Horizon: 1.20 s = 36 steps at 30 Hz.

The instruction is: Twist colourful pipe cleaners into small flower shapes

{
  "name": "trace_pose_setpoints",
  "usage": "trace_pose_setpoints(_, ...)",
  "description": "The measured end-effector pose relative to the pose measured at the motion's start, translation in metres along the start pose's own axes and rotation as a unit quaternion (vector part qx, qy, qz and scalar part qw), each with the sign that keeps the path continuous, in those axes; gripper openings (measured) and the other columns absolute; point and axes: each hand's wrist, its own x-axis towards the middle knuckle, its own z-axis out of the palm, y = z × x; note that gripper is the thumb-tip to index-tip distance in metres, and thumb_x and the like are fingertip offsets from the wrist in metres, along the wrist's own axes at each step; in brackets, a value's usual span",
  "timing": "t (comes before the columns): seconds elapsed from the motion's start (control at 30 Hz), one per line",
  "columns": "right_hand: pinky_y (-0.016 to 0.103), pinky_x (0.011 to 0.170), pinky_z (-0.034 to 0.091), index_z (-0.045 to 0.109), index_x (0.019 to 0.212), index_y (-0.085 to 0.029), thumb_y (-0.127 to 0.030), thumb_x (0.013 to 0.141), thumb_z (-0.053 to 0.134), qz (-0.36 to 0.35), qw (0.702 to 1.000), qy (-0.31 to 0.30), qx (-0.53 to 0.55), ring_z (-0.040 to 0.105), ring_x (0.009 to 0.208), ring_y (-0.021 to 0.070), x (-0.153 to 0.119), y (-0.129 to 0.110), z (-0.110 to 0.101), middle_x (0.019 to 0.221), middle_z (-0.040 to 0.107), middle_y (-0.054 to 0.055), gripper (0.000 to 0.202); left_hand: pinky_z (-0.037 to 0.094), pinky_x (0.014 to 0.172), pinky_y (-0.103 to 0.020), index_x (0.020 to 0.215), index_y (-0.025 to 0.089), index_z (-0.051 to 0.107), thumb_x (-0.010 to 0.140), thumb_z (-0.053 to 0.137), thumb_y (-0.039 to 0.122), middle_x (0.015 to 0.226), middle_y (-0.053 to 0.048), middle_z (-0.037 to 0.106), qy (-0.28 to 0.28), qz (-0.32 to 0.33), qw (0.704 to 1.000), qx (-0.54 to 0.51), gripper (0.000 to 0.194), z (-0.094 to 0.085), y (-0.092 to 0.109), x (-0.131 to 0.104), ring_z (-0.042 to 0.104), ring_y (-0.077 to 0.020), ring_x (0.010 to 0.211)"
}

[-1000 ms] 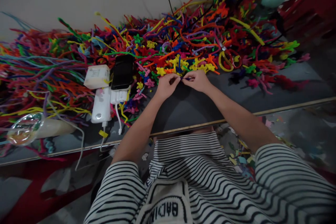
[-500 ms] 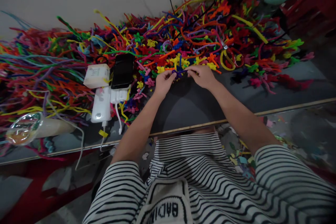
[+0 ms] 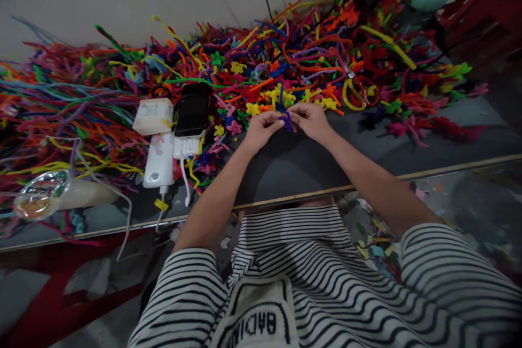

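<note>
Between my fingertips is a small purple pipe cleaner (image 3: 287, 121), bent into a looped shape. My left hand (image 3: 261, 129) pinches it from the left, and my right hand (image 3: 312, 120) grips its other side, so the two hands almost meet. Both are held just above the front of the pipe cleaner pile. Yellow pipe cleaner flowers (image 3: 281, 95) lie right behind my fingers. To the right of my right hand rest scissors (image 3: 354, 92) with yellow and red handles.
Colourful pipe cleaners (image 3: 122, 76) heap along the wall side of the dark table (image 3: 302, 166). On the left are a black phone (image 3: 193, 110), a white charger box (image 3: 153, 116), a white power bank (image 3: 159, 160) with cables, and a drink cup (image 3: 87, 193) lying on its side.
My hands have drawn closer together, the left moving slightly right. The purple pipe cleaner, stretched sideways between them before, is now bunched and bent upright between the fingertips.
</note>
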Motion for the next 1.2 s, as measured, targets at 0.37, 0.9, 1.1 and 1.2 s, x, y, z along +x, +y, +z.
trace_pose_setpoints(0.37, 0.035, 0.074, 0.052, 0.079, 0.092, -0.020, -0.047, 0.095, 0.057, -0.112, 0.978, 0.043, -0.173, 0.066, 0.076, 0.0201, -0.013, -0.010, 0.003, 0.085, 0.072, 0.009, 0.035, 0.046, 0.058, -0.021, 0.080, 0.019, 0.067, 0.073, 0.083, 0.052, 0.068, 0.001, 0.065, 0.072, -0.050, 0.996, -0.025, 0.038, 0.002, 0.001, -0.001, 0.057, -0.0088, 0.061)
trace_pose_setpoints(0.9, 0.031, 0.063, 0.046, 0.074, 0.083, -0.018, -0.067, 0.089, 0.057, -0.120, 0.980, 0.080, -0.138, 0.056, 0.064, 0.0158, -0.013, -0.013, 0.013, 0.074, 0.065, 0.006, 0.052, 0.042, 0.054, -0.026, 0.089, 0.021, 0.064, 0.082, 0.063, 0.074, 0.069, 0.000, 0.057, 0.113, -0.006, 0.992, 0.046, 0.054, 0.009, -0.009, -0.003, 0.052, -0.0118, 0.059)
trace_pose_setpoints(1.1, 0.023, 0.048, 0.037, 0.067, 0.077, -0.017, -0.065, 0.080, 0.072, 0.011, 0.999, -0.015, 0.043, 0.048, 0.049, 0.0088, 0.000, -0.005, 0.000, 0.057, 0.058, -0.001, 0.048, 0.053, 0.078, -0.030, 0.110, 0.021, 0.069, 0.100, 0.041, 0.064, 0.097, -0.008, 0.073, 0.115, 0.147, 0.956, 0.227, 0.052, -0.005, 0.009, -0.004, 0.068, -0.0172, 0.088)
trace_pose_setpoints(1.2, 0.020, 0.045, 0.036, 0.065, 0.075, -0.016, -0.056, 0.080, 0.075, 0.054, 0.990, -0.085, 0.095, 0.049, 0.047, 0.0076, 0.003, -0.002, -0.007, 0.054, 0.058, -0.002, 0.041, 0.053, 0.090, -0.034, 0.112, 0.020, 0.071, 0.103, 0.043, 0.055, 0.103, -0.010, 0.076, 0.079, 0.225, 0.907, 0.347, 0.046, -0.012, 0.013, -0.002, 0.069, -0.0194, 0.098)
